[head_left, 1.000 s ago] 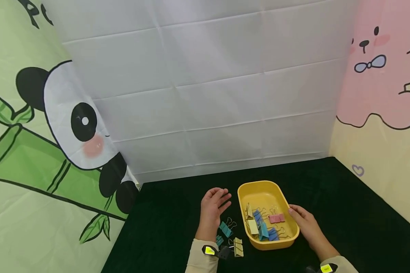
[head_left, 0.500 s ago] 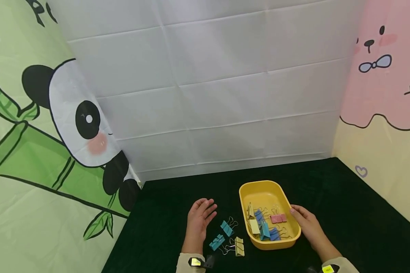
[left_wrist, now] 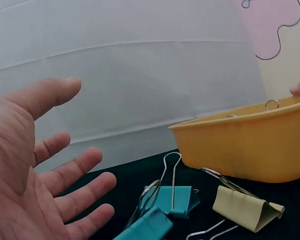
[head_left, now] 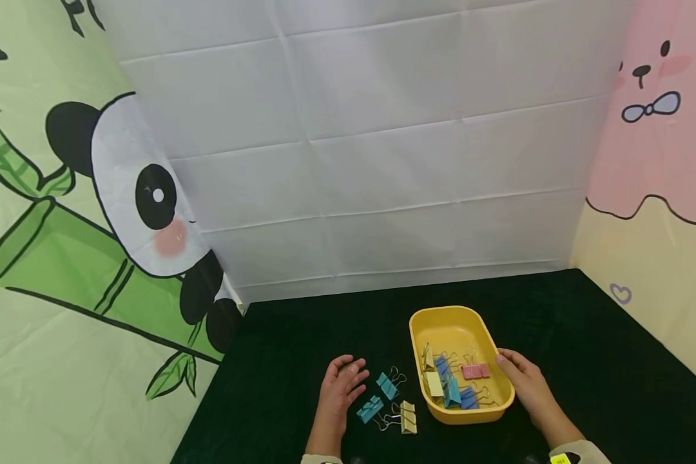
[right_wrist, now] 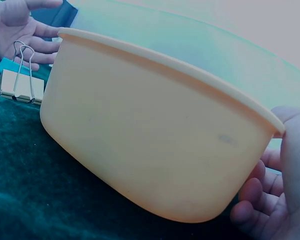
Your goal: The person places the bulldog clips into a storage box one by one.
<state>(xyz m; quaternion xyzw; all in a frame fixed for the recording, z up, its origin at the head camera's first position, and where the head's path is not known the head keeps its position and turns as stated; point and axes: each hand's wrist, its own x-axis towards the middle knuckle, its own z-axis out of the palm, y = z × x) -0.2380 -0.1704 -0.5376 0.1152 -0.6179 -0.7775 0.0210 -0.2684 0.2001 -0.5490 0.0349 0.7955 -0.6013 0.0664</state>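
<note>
**Left hand (head_left: 336, 394) drawn back from the yellow tub (head_left: 470, 417), a loose teal clip (head_left: 370, 409) now fully uncovered**

With the tub as dial centre and twelve at the far wall, it stands on the dark green surface (head_left: 301, 341), binder clips gathered in its nearer half. I count a pink clip (head_left: 475, 371) toward four, one blue clip (head_left: 443, 367) toward nine and another (head_left: 469, 399) at six, a teal one (head_left: 452, 393) at seven, and two cream clips (head_left: 434, 385) along the wall from eight to nine.

At three to four o'clock the right hand (head_left: 526, 385) grips the rim, thumb over it, fingers curled by the outer wall. Outside, near eight, lie that loose teal clip, a second teal clip (head_left: 388, 385) nearer the tub, and a loose cream clip (head_left: 408, 417); whether their wire handles touch, I can't tell.

Just beyond them, near nine, the left hand hangs with fingers spread and thumb raised.

Behind, a creased white sheet (head_left: 377, 174) rises at twelve, a printed panda (head_left: 133, 212) at ten, a pink figure (head_left: 661, 148) between one and two.
</note>
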